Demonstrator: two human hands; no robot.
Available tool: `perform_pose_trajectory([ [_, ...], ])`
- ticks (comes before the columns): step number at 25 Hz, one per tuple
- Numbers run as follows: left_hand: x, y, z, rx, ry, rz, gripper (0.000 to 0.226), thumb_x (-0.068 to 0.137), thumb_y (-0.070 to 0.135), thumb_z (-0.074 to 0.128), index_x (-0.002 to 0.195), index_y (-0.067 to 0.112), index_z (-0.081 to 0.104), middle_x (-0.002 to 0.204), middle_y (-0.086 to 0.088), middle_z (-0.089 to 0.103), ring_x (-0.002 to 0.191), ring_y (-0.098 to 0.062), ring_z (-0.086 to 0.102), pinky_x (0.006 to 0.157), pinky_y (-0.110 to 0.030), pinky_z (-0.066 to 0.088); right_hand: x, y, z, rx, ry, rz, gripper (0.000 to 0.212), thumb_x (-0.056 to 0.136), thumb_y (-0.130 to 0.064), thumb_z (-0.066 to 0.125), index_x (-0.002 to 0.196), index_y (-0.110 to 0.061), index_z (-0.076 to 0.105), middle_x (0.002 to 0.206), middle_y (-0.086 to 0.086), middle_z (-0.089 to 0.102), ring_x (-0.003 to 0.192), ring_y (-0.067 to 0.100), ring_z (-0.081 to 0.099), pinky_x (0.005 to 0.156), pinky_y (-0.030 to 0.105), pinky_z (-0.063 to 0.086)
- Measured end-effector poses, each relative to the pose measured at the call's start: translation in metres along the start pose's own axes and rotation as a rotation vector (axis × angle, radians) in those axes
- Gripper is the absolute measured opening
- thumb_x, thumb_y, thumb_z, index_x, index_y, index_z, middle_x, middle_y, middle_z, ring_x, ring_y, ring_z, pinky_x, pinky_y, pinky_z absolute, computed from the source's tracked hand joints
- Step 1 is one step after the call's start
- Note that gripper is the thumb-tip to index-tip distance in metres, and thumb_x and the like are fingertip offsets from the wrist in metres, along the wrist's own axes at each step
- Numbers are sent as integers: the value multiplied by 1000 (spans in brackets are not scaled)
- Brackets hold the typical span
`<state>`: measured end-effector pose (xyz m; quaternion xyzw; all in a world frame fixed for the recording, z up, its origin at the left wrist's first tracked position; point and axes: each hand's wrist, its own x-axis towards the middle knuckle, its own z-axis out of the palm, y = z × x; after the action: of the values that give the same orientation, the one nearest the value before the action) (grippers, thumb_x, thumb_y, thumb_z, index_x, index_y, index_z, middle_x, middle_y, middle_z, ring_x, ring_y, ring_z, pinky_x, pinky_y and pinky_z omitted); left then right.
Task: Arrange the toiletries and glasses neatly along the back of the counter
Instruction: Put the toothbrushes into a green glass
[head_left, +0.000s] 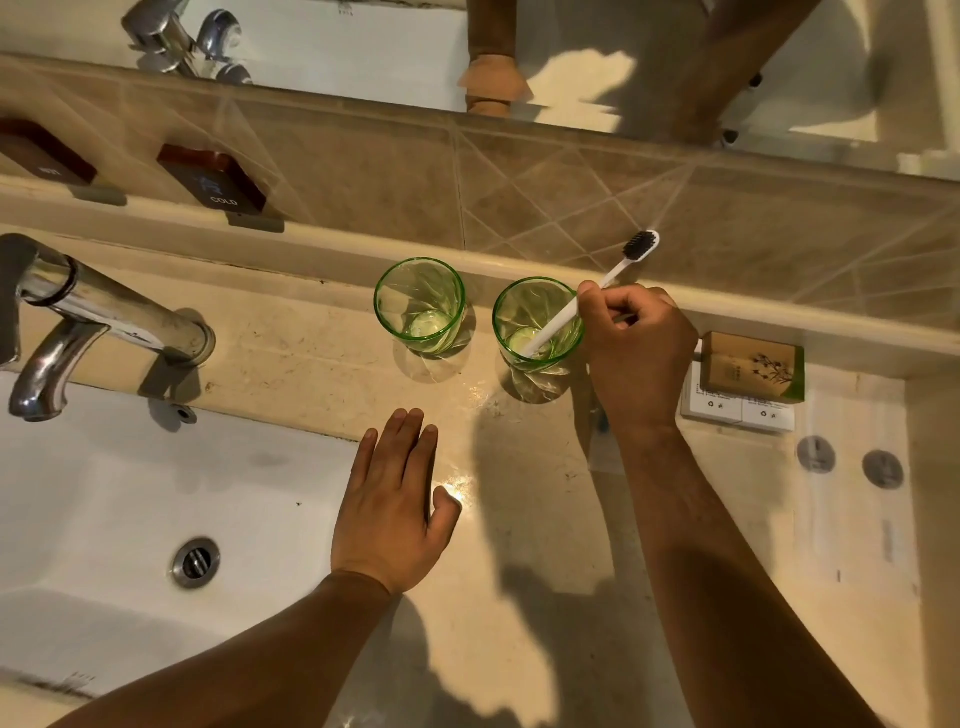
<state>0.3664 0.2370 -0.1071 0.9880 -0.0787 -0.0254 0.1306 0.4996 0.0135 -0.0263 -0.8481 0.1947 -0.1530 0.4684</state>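
Two green glasses stand side by side at the back of the counter, the left glass (420, 306) empty. A white toothbrush (592, 296) with dark bristles leans in the right glass (535, 325), handle end at the bottom, head pointing up and to the right. My right hand (636, 353) pinches the toothbrush's handle just beside the right glass's rim. My left hand (392, 499) lies flat with straight fingers over the counter's edge by the sink, holding nothing. A brown toiletry box (750, 366) sits on white packets (737, 413) to the right.
A chrome tap (93, 322) juts over the white sink (130, 493) on the left. Two dark hot and cold plates (213, 179) are on the tiled back wall. Two round grey discs (849, 462) lie on the counter at the right. A mirror runs above.
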Motion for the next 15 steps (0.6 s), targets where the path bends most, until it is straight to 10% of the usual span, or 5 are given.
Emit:
perform_pose_trajectory([
  [15,-3,5,-4,-15,6,4,63,88,29,43,145,3,44,158,-17,37,151,-28,23,125,-48,14,-150,57,-103,-85,-21,370,9,92,-18,63,86,-19,69,81,-8,68,73,-3,61,71,4,44],
])
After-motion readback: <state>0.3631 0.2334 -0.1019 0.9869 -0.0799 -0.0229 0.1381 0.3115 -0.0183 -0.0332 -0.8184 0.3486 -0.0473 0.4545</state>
